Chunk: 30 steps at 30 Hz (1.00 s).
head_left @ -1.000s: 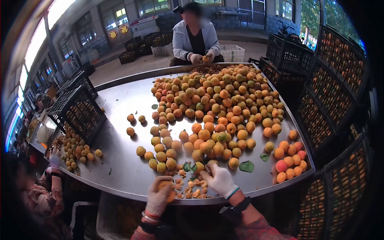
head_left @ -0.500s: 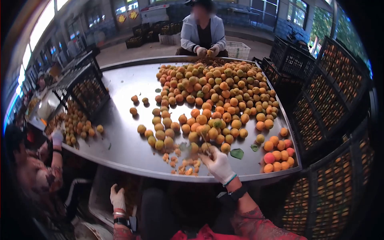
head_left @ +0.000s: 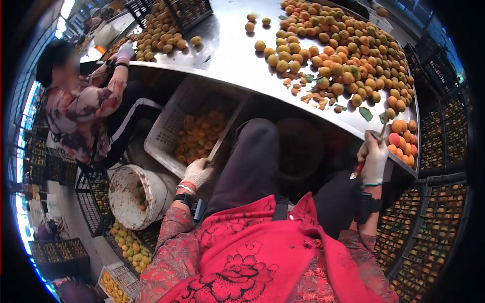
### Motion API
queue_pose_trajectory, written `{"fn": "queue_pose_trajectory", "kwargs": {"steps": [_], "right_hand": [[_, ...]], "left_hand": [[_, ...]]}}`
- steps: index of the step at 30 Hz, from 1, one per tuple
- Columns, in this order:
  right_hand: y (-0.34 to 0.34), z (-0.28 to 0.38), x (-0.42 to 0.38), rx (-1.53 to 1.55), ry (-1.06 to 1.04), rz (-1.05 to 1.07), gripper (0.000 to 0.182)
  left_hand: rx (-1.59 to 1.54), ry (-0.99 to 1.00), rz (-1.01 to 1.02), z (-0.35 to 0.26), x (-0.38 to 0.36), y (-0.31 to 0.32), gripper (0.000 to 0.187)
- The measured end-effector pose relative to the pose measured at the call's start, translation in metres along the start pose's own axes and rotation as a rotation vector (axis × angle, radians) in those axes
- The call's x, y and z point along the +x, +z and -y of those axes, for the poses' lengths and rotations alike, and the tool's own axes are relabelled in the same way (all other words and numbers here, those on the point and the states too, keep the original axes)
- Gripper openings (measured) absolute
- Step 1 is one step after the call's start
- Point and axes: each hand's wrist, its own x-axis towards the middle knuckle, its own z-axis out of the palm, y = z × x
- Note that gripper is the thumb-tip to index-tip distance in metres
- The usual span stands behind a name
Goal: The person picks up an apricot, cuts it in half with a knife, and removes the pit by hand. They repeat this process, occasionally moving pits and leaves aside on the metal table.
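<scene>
My right hand (head_left: 373, 160), in a white glove, is closed beside the table's front edge. It holds a small knife (head_left: 359, 168); its red handle with a shiny metal end sticks out below the fist, and a thin part seems to project above. Near its fingers lies a group of redder apricots (head_left: 402, 141). My gloved left hand (head_left: 198, 172) is curled at the near corner of a white crate (head_left: 160, 132) and seems to grip its rim; the fingertips are hidden. Inside the crate are orange apricot pieces (head_left: 197, 137).
A metal table (head_left: 237, 55) bears a large heap of apricots (head_left: 353, 55), torn scraps (head_left: 316, 98) and leaves. Another person (head_left: 83, 111) sits at the left. A dirty white bucket (head_left: 139, 199) stands by my left arm; stacked black crates (head_left: 427, 227) of fruit rise at my right.
My view has tilted down and turned left. My right hand has left the scraps and heap and drawn back to the table edge near the redder apricots. My left hand is now curled at the crate.
</scene>
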Motion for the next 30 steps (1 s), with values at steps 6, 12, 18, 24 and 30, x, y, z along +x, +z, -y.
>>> {"fn": "queue_pose_trajectory", "kwargs": {"steps": [6, 12, 18, 24, 30], "right_hand": [[0.015, 0.016, -0.027, 0.109, -0.056, 0.004, 0.019], [0.003, 0.052, -0.018, -0.367, -0.380, 0.124, 0.021], [-0.024, 0.091, 0.001, -0.041, -0.258, -0.133, 0.021], [-0.013, 0.050, 0.013, -0.336, -0.007, -0.014, 0.015], [0.024, 0.042, 0.102, -0.662, -0.198, 0.132, 0.029]], "left_hand": [[-0.150, 0.080, -0.012, 0.007, -0.012, -0.013, 0.039], [-0.440, 0.321, -0.125, -0.094, 0.016, -0.083, 0.020], [-0.516, 0.659, -0.090, -0.236, 0.059, -0.117, 0.027], [-0.779, 0.871, 0.285, -0.350, 0.090, -0.074, 0.027], [-0.890, 0.722, 0.340, -0.388, 0.148, -0.032, 0.025]]}}
